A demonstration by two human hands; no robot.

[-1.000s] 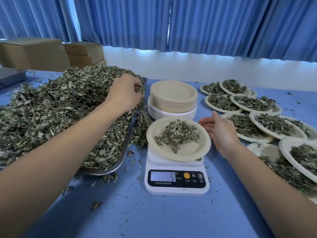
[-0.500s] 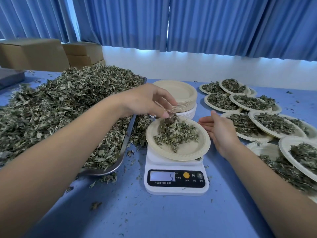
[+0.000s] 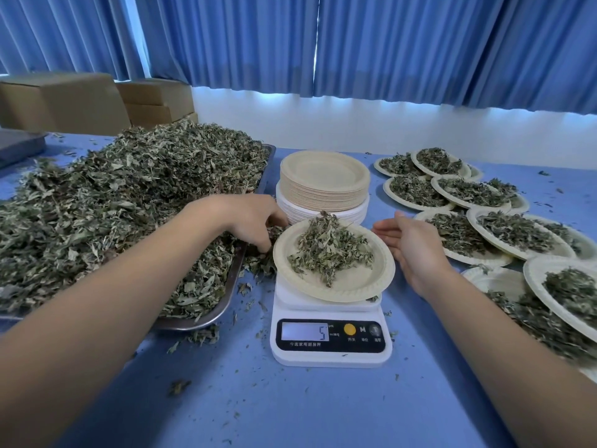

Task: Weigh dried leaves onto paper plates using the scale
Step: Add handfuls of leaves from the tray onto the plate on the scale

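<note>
The left hand (image 3: 255, 221) has left the pale round paper plate (image 3: 355, 286) on the white digital scale (image 3: 329, 358) and now clutches more grey-green dried leaves (image 3: 129, 205) at the edge of the steel tray (image 3: 235, 273); the display (image 3: 305, 331) reads 5 as before, so topping-up probably continues. The right hand (image 3: 410, 244) waits released, just beside the plate. Blue worktop (image 3: 323, 412), blue curtains (image 3: 420, 59) behind

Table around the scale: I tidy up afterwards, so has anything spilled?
Yes: dried leaf bits lie scattered on the blue table, spilled past the front edge of the metal tray beside the scale.
</note>
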